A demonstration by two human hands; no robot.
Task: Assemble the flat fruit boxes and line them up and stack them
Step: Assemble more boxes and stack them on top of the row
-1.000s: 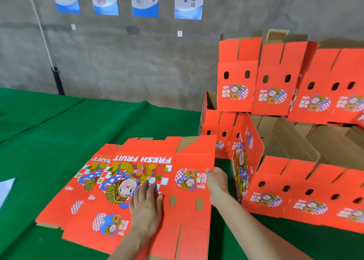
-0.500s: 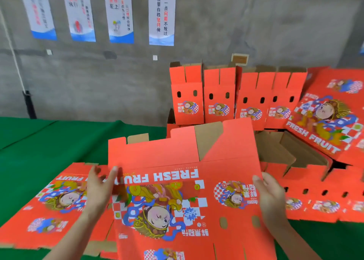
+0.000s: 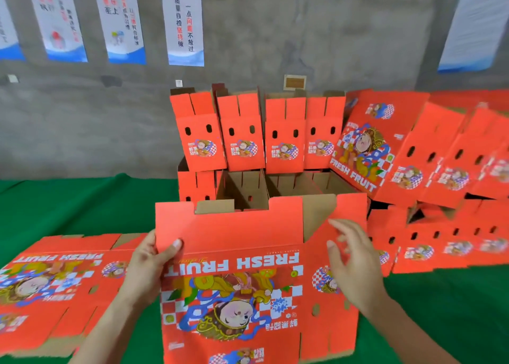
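The flat fruit box (image 3: pixel 234 253) is held up off the bench, low in the middle of the view. Its printed side faces the camera, with the "FRESH FRUIT" lettering upside down. Its lower edge is cut off by the frame.

The left hand (image 3: pixel 147 270) grips the box's left edge. The thumb is pressed on the printed face and the other fingers are hidden behind the card. The right hand (image 3: pixel 355 264) is in front of the box's right panel, its fingers apart and loosely straight, clamped on nothing. Motion blur makes it impossible to tell whether they touch the card. Just above this hand, a brown flap of bare card shows at the box's top edge.

To the left, more flat boxes (image 3: pixel 55 281) lie on the green bench (image 3: pixel 82 206). They are partly covered by the left forearm and cut off at the frame's edge.

Behind the held box, four assembled boxes (image 3: pixel 242 140) stand upright side by side on a lower row of open boxes (image 3: pixel 248 187). The brown insides of that lower row show, and its front is hidden by the held box.

To the right, a tilted box (image 3: pixel 366 148) leans against the row, its large printed face outward. The boxes beyond it are blurred and run out of the frame, so they cannot be counted.

Posters (image 3: pixel 181 21) hang on the grey wall, their tops cut off.
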